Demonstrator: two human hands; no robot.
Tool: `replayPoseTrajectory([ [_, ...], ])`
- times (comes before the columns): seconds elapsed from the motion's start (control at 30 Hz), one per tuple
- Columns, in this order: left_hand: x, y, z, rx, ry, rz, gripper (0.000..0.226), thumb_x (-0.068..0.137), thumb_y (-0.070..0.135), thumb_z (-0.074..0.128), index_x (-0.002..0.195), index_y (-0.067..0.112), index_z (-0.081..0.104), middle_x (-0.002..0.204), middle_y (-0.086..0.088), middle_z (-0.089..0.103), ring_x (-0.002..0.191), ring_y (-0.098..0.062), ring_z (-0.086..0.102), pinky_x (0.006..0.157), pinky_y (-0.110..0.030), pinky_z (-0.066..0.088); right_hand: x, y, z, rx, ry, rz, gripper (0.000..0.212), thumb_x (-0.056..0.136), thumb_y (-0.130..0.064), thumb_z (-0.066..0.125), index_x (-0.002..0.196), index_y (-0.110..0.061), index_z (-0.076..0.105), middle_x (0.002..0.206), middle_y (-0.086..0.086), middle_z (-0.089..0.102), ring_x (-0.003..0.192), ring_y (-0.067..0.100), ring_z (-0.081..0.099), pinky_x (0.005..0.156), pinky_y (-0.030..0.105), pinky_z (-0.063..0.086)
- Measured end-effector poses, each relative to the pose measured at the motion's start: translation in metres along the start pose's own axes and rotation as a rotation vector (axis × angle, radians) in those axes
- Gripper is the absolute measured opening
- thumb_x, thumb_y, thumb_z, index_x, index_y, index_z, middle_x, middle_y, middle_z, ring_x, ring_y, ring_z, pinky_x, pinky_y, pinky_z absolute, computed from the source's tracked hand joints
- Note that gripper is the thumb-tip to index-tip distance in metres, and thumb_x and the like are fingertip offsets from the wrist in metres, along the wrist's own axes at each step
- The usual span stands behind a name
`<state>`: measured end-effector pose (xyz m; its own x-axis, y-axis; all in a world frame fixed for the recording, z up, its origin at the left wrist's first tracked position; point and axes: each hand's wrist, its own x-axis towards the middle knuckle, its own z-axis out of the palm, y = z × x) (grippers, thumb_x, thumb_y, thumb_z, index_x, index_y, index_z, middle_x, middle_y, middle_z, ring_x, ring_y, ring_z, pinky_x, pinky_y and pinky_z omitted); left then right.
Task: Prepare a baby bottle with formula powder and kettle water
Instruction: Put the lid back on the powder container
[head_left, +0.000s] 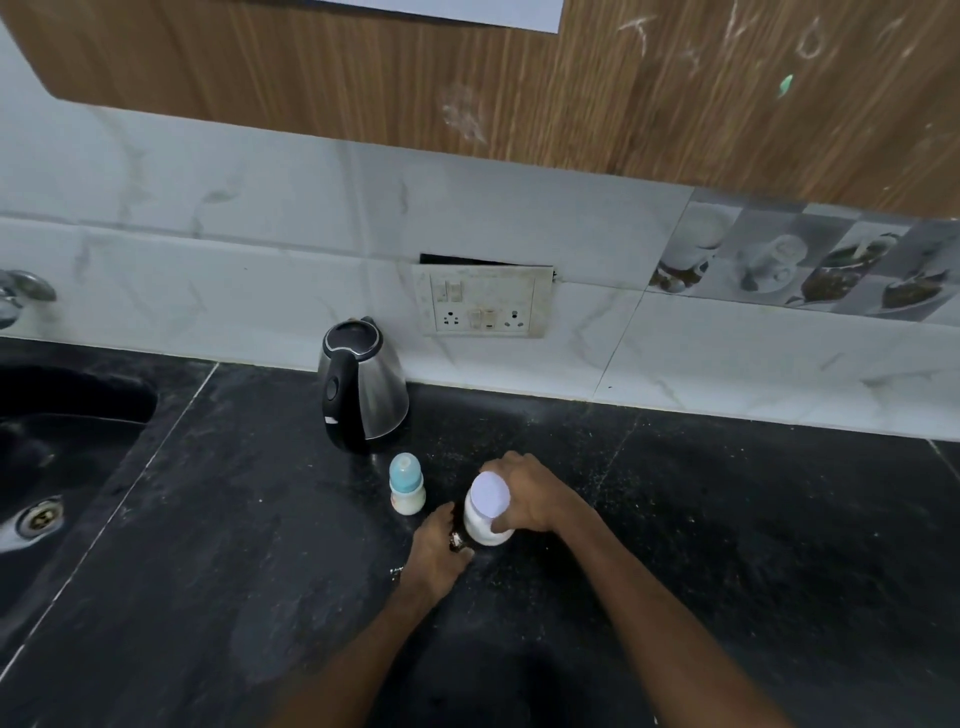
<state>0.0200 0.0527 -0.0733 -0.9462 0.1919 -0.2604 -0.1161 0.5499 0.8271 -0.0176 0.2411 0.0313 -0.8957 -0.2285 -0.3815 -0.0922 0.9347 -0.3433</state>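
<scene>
A white formula jar (480, 522) with a pale lilac lid (489, 493) stands on the black counter (208, 519). My right hand (530, 493) wraps around its lid and upper side. Touching the jar's lower left is my left hand (439, 551), which rests on the counter with its fingers curled; whether it grips the jar is hidden. A small baby bottle (407, 486) with a blue teat under a clear cap stands upright just left of the jar. Behind it stands a steel kettle (363, 387) with a black handle and closed lid.
A black sink (47, 467) with a drain lies at the left, a tap (21, 293) above it. A wall socket plate (485, 301) sits behind the kettle on the marble backsplash. Wooden cabinets hang overhead. Specks of powder dot the counter near the jar.
</scene>
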Motion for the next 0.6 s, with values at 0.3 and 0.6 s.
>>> replayPoseTrajectory([
  [0.3, -0.011, 0.014, -0.004, -0.07, 0.072, -0.045, 0.042, 0.085, -0.003, 0.075, 0.121, 0.014, 0.064, 0.104, 0.005, 0.066, 0.094, -0.007, 0.065, 0.095, -0.027, 0.056, 0.038, -0.006, -0.055, 0.141, 0.193, 0.04, 0.086, 0.069, -0.034, 0.091, 0.145, -0.02, 0.055, 0.134, 0.01, 0.056, 0.125, 0.032, 0.052, 0.1, 0.04, 0.047],
  [0.6, -0.02, 0.017, -0.012, -0.113, 0.071, -0.022, 0.026, 0.09, -0.003, 0.069, 0.108, 0.016, 0.069, 0.098, 0.001, 0.074, 0.093, -0.009, 0.072, 0.084, -0.017, 0.058, 0.109, -0.016, -0.08, 0.148, 0.214, 0.112, 0.089, 0.071, -0.044, 0.091, 0.148, -0.017, 0.053, 0.134, 0.012, 0.055, 0.125, 0.032, 0.052, 0.1, 0.038, 0.046],
])
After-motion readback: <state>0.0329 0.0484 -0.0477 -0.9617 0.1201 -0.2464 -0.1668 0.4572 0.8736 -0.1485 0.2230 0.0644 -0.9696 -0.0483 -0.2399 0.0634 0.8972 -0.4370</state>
